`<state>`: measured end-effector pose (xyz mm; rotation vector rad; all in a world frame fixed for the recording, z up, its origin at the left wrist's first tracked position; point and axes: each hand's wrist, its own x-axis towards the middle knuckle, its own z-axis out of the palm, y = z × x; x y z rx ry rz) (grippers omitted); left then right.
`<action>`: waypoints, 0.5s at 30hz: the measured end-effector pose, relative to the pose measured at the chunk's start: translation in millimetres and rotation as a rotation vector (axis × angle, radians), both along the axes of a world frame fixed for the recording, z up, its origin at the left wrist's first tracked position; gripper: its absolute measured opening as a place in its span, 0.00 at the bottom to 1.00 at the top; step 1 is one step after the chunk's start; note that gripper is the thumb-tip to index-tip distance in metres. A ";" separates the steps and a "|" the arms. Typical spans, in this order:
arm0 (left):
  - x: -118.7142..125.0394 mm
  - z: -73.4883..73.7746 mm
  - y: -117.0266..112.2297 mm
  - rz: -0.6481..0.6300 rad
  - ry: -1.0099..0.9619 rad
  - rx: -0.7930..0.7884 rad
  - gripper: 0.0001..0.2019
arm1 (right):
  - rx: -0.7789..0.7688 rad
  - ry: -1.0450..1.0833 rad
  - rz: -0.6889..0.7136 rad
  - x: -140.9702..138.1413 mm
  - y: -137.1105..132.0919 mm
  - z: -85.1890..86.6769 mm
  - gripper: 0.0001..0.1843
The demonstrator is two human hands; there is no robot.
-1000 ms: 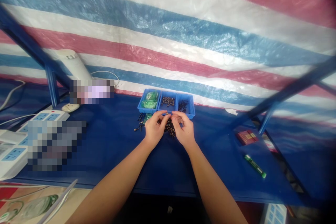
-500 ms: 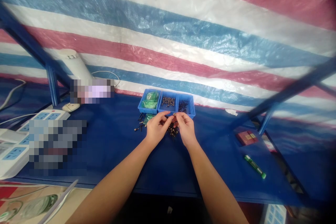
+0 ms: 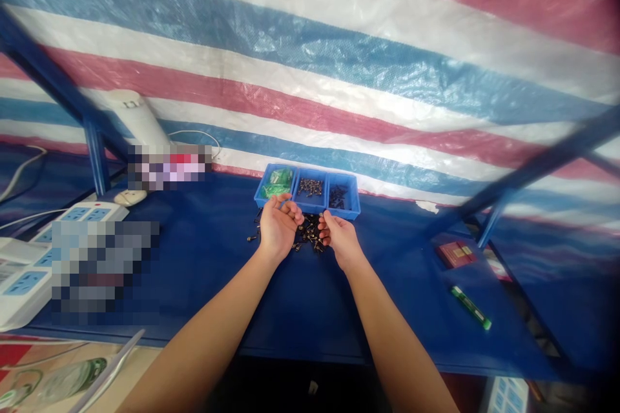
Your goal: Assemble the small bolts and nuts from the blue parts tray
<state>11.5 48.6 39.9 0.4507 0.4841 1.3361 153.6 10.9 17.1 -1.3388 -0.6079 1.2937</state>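
Observation:
My left hand (image 3: 278, 229) is turned palm up with its fingers loosely curled and apart; I see nothing held in it. It is just in front of the left bin. My right hand (image 3: 340, 239) is closed, thumb and forefinger pinched on something too small to make out. Between and below the hands lies a loose pile of small dark and brass-coloured screw-like parts (image 3: 310, 232). Behind them stand three joined blue bins: the left bin (image 3: 256, 195) holds green packets, the middle bin (image 3: 310, 200) brass-coloured small parts, the right bin (image 3: 356, 197) black ones.
A blue tabletop (image 3: 203, 271) carries everything. At left are a white power strip (image 3: 24, 281) and a white cylinder (image 3: 140, 119). A dark red box (image 3: 456, 254) and a green tube (image 3: 471, 307) lie at right. Blue frame bars rise at both sides before a striped sheet.
My hands, fingertips together before, have come apart. The left has moved left and rolled palm up, its fingers loosening. The right stays pinched near the same place, and more of the pile shows.

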 end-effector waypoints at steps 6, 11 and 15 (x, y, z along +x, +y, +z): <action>1.9 -0.2 -1.3 -0.010 0.048 -0.003 0.12 | 0.218 0.062 0.081 -1.0 -1.0 17.9 0.24; 2.0 0.3 -0.1 -0.008 0.097 -0.013 0.11 | 0.288 -0.178 0.212 0.1 -5.6 22.4 0.26; 2.3 0.9 -0.8 -0.028 0.128 0.009 0.11 | 0.326 -0.824 0.140 6.3 -11.1 16.8 0.17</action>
